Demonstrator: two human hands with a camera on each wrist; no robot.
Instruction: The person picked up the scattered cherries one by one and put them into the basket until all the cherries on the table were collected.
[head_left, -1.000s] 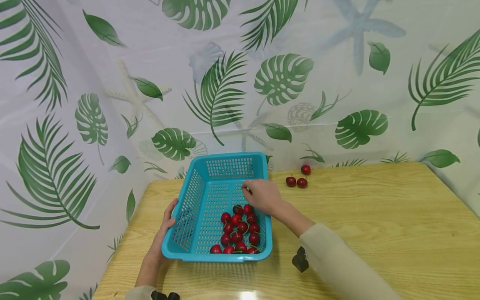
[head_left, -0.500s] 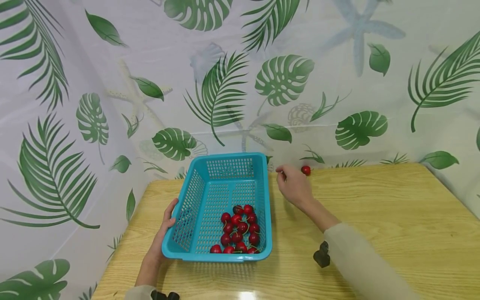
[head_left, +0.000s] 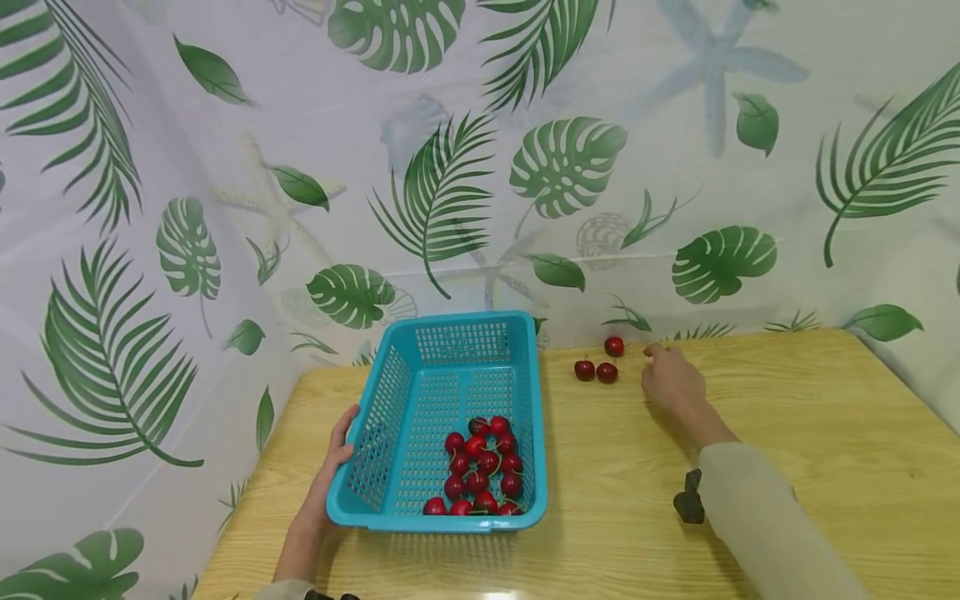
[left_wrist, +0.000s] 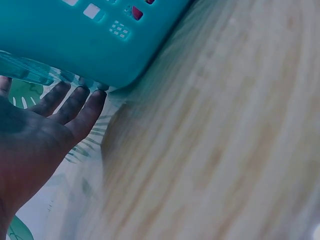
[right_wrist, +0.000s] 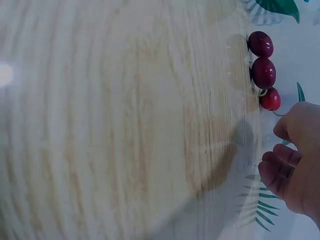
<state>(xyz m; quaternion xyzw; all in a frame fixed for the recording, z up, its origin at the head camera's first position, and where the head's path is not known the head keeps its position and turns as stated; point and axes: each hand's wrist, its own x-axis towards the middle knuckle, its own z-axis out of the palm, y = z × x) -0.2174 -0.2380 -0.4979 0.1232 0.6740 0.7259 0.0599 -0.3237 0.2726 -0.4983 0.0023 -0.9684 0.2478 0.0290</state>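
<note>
My left hand (head_left: 328,477) touches the left side of a blue perforated plastic basket (head_left: 435,523). In the left wrist view, its fingers (left_wrist: 86,117) extend fairly straight against the basket wall. Many dark red cherries (head_left: 476,482) with stems lie in the basket's front right part. To the right of three loose cherries (head_left: 607,372), my right hand (head_left: 673,385) hovers over the back of the table with nothing in it. The right wrist view shows its fingers loosely bent, close to the stem of the nearest cherry (right_wrist: 270,99) but apart from it.
The basket stands on a wood-grain table (head_left: 600,500). Behind and to the left, a white cloth (head_left: 465,83) printed with green leaves hangs at the table's edges. The loose cherries lie close to the back edge.
My right hand has gone from above the basket to the right, past the loose cherries, uncovering the two in front. My left hand stays at the basket's side.
</note>
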